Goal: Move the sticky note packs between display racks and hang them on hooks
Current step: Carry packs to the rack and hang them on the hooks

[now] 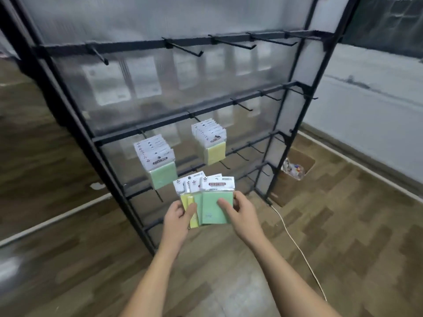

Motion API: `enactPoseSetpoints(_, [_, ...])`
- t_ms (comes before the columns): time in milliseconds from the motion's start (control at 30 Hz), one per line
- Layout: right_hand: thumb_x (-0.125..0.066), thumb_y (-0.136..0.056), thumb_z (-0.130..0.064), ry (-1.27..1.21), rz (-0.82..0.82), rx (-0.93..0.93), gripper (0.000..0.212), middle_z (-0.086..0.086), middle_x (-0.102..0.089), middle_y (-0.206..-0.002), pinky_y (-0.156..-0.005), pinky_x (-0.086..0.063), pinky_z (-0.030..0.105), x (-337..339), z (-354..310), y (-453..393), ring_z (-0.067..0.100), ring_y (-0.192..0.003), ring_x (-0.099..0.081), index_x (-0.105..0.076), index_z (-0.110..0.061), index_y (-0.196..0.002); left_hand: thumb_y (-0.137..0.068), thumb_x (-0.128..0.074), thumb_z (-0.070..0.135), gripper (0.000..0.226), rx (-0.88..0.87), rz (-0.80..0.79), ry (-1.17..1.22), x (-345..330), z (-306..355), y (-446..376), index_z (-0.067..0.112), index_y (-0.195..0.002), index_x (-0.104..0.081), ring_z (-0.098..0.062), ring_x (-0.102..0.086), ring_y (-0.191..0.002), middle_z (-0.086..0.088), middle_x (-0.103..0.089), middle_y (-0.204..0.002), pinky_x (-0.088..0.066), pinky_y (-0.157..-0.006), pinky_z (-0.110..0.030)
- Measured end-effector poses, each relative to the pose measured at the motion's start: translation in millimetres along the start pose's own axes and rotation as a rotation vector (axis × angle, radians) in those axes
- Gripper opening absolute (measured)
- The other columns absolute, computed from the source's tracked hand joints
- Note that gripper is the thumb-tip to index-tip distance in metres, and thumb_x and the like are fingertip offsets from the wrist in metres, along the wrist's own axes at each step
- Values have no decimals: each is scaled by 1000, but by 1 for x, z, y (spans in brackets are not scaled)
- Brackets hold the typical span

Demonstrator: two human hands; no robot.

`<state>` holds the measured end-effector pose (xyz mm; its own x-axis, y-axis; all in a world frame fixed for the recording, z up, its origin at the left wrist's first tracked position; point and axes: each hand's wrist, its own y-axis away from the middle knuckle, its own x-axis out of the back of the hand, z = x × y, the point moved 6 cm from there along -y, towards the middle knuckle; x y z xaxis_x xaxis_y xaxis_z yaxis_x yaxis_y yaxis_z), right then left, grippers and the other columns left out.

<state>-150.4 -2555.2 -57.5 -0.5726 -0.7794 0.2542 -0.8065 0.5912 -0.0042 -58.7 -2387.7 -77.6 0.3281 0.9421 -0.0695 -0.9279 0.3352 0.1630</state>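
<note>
A: Start at the left. What's already on the display rack [206,115]?

B: On the second bar down, a bunch of green sticky note packs [158,163] hangs from one hook. To its right a bunch of yellow sticky note packs [211,143] hangs from the next. The hooks further right on that bar [242,105] are bare, and so is the top row.

A: And the packs being moved?

B: A fanned handful of packs [206,200] is held low in front of the rack, below both hanging bunches. The left hand [177,219] grips the fan from its left edge, thumb curled across the yellow packs. The right hand [240,211] pinches the front green pack [217,202], thumb laid flat on its face, fingers tucked behind.

A: How would they handle?

B: Light, I'd judge, with a stiffish pad inside. The clear sleeves look slick, so the fan could slide apart. The white header card on top looks thin and bendable.

A: So where to hold?

B: On the pad's body, thumb in front and fingers behind. That leaves the header hole free for the hook tip. Peeling off one pack at a time looks safest.
</note>
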Motion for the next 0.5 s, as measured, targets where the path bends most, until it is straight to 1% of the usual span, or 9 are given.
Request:
enactPoseSetpoints(33, [-69,-92,-29,-3,-41,13,14,-8,-74,-96,-74,-54,24,-10,-2,-4,4,-87,-68,-68,-20,-104,-92,-65,10,9,6,29,20,6,0,2,12,-100,-61,-8,-71,-82,-1,-76,-92,-54,-68,-18])
enactPoseSetpoints(100, [-71,-91,-32,36,-91,52,17,-7,-69,-97,-75,-50,23,-28,-7,-11,5,-87,-64,-70,-21,-104,-90,-66,6,12,3,90,55,19,3,5,10,-101,-61,-8,-72,-80,0,-76,-91,-54,-65,-16])
enactPoseSetpoints(167, [-70,-91,-33,59,-152,70,18,-7,-67,-102,-80,-51,23,-47,-12,-17,6,-93,-62,-69,-24,-107,-89,-68,4,15,-9,154,62,33,5,6,7,-102,-61,-7,-72,-78,0,-75,-91,-53,-63,-16])
enactPoseSetpoints(233, [-70,-91,-26,-32,-206,35,17,-10,-69,-102,-80,-53,22,-67,-19,-22,5,-92,-64,-65,-27,-108,-87,-70,4,20,-17,198,73,47,5,3,5,-105,-60,-9,-73,-81,-3,-75,-93,-54,-65,-17])
enactPoseSetpoints(300, [-72,-90,-25,-157,-164,-44,14,-12,-67,-88,-70,-47,14,-79,-24,-26,4,-78,-60,-65,-19,-102,-87,-71,5,22,-28,223,80,58,5,-1,5,-105,-60,-14,-73,-85,-4,-76,-93,-56,-69,-20])
enactPoseSetpoints(333, [-72,-90,-27,-210,-119,-84,17,-10,-63,-80,-63,-43,13,-83,-25,-30,6,-71,-56,-65,-13,-95,-86,-71,5,22,-36,223,82,61,6,-3,6,-106,-60,-15,-73,-87,-3,-76,-93,-56,-71,-21])
enactPoseSetpoints(367, [-72,-90,-28,-251,-72,-121,22,-6,-61,-75,-59,-41,15,-87,-25,-36,8,-68,-53,-64,-7,-88,-85,-72,4,23,-45,219,79,64,8,-5,6,-105,-60,-16,-73,-88,-2,-76,-92,-56,-73,-22])
enactPoseSetpoints(433, [-70,-91,-27,-292,7,-162,27,-1,-62,-72,-58,-40,19,-92,-29,-46,10,-66,-53,-64,-2,-82,-84,-74,5,25,-63,210,74,70,12,-10,7,-104,-60,-14,-73,-88,-1,-76,-92,-55,-72,-21])
enactPoseSetpoints(500, [-68,-93,-24,-294,94,-138,25,-2,-65,-73,-56,-42,16,-91,-38,-57,5,-62,-55,-65,-1,-86,-84,-74,7,24,-72,212,74,78,15,-14,9,-104,-61,-14,-72,-90,1,-77,-92,-55,-75,-23])
